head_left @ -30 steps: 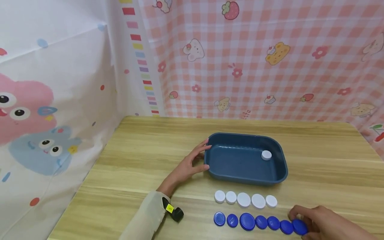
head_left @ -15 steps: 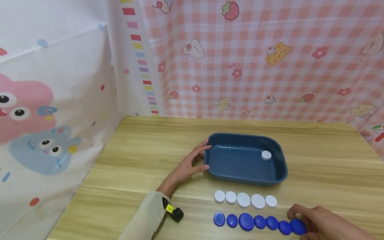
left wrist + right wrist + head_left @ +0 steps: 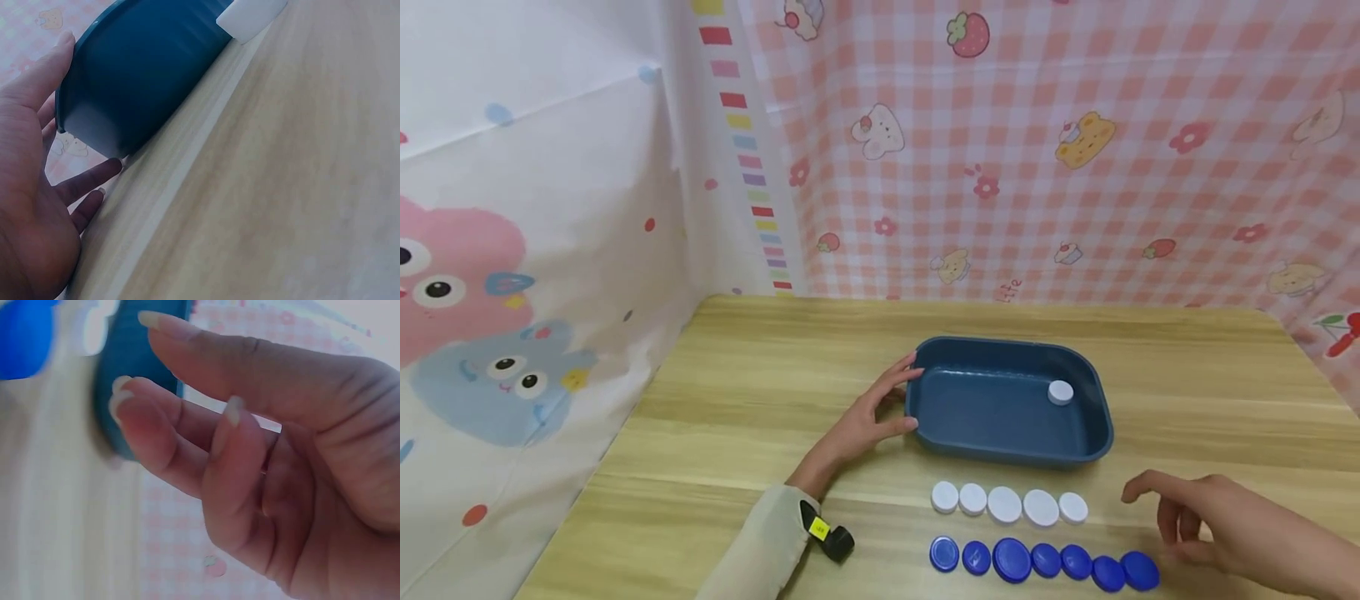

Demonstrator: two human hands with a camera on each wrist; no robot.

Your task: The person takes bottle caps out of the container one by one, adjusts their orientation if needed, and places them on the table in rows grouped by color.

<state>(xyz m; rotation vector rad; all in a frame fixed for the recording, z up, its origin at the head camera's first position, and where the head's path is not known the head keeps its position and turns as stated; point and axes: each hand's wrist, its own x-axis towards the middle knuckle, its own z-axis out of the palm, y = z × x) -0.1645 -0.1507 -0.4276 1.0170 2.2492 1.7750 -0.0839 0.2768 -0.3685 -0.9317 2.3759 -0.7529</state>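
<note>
My left hand [image 3: 859, 429] rests against the left end of a dark blue plastic basin [image 3: 1007, 460], its thumb and fingers spread and lightly touching the rim. In the left wrist view the thumb [image 3: 47, 72] lies along the basin's edge. A white bottle cap [image 3: 1061, 392] sits inside at the right. In front of the basin runs a row of several white bottle caps [image 3: 1004, 505], and nearer me a row of several blue bottle caps [image 3: 1012, 560]. Right of the last blue cap [image 3: 1140, 571], my right hand [image 3: 1232, 525] hovers with loosely bent fingers and nothing in them.
Everything stands on a wood-grain table [image 3: 760, 367]. A pink checked cloth [image 3: 1000, 167] hangs behind its far edge, and a white cartoon-print cloth [image 3: 572, 250] borders the left side. A black camera strap [image 3: 827, 533] is on the left sleeve.
My right hand has let go of the rightmost blue cap and moved up and to the right, away from it. My left hand stays at the basin; the whole view shifts slightly.
</note>
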